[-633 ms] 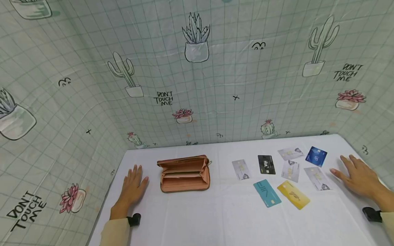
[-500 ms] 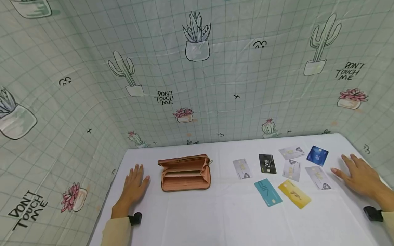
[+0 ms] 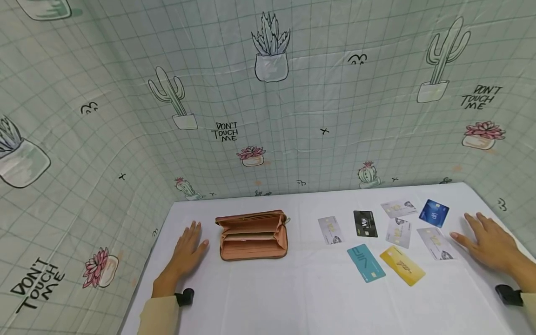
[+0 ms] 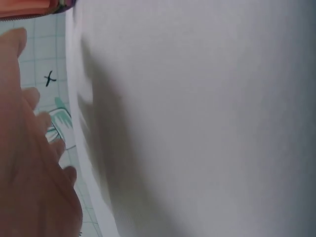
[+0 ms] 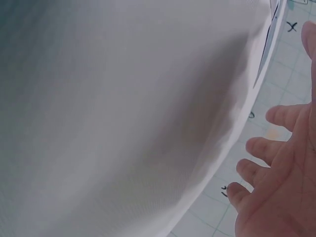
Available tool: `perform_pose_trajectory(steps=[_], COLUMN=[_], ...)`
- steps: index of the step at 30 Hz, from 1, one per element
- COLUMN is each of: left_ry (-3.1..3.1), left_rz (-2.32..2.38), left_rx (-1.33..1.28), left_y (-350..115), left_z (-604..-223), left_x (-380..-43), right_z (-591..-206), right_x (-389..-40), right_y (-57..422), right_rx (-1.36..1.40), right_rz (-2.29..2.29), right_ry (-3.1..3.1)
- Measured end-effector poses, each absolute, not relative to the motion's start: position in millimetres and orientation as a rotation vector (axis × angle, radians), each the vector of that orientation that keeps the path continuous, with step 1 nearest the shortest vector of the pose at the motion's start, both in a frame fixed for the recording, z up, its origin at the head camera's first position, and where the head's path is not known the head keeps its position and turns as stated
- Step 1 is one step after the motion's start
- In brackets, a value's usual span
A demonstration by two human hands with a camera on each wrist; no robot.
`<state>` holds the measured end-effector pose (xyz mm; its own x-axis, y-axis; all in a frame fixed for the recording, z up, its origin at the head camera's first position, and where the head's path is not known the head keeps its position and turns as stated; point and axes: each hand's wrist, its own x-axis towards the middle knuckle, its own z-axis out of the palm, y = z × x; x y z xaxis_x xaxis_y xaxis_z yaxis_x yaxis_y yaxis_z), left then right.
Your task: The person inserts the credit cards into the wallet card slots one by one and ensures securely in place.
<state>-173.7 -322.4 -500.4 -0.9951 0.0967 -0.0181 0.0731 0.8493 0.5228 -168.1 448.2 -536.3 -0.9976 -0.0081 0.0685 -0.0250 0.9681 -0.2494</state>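
A tan zip-around wallet [image 3: 253, 251] lies unzipped on the white table, its inner compartments facing up. Left of it is my left hand [image 3: 186, 255], fingers extended and nothing in its grasp; the left wrist view shows that hand [image 4: 34, 148] over its shadow, with the wallet's edge [image 4: 29, 9] at the top corner. My right hand [image 3: 489, 243] is spread at the table's right side, holding nothing. Its thumb points toward a silver card [image 3: 435, 243] and a blue card [image 3: 434, 213]. The right wrist view has the palm and fingers [image 5: 276, 187] apart from the cloth.
Several more cards lie scattered between wallet and right hand: a black card [image 3: 365, 224], a teal card [image 3: 366, 263], a yellow card [image 3: 402, 265] and other silver ones, including a silver card [image 3: 330, 230] nearest the wallet. A cactus-print cloth [image 3: 301, 107] walls the back and sides.
My left hand has shifted slightly to the right, toward the wallet. The right hand, wallet and cards stay in place, while the head view has moved a little.
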Motion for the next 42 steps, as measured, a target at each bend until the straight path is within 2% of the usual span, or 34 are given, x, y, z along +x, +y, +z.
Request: perform_pose_trajectory(steps=[8,15,23,29,42], left_ry=[2.907,2.797,2.725,2.655,2.601], left_rz=[1.063,1.228,1.369,1.423,1.49], left_rx=[0.238,0.182,0.363,0.391,0.386], left_y=[-317.3,-314.0,-310.8,-305.7,-297.0], left_z=[-498.9,-495.2,-495.4,-495.1,-500.2], left_x=[-174.4,-170.4,-170.3,-171.8,-180.6], right_z=[-532.9,-527.9,-522.6,-521.7,-517.6], right_x=[-165.7,-165.1,-159.9,-155.1,-150.2], right_y=[443.6,431.5,418.9,407.9,393.4], right_rx=[0.082,0.078,0.224,0.27,0.22], right_rz=[0.415,0.429,0.468,0.513,0.561], right_ry=[-3.052,-3.084,-3.029,-3.03,-3.131])
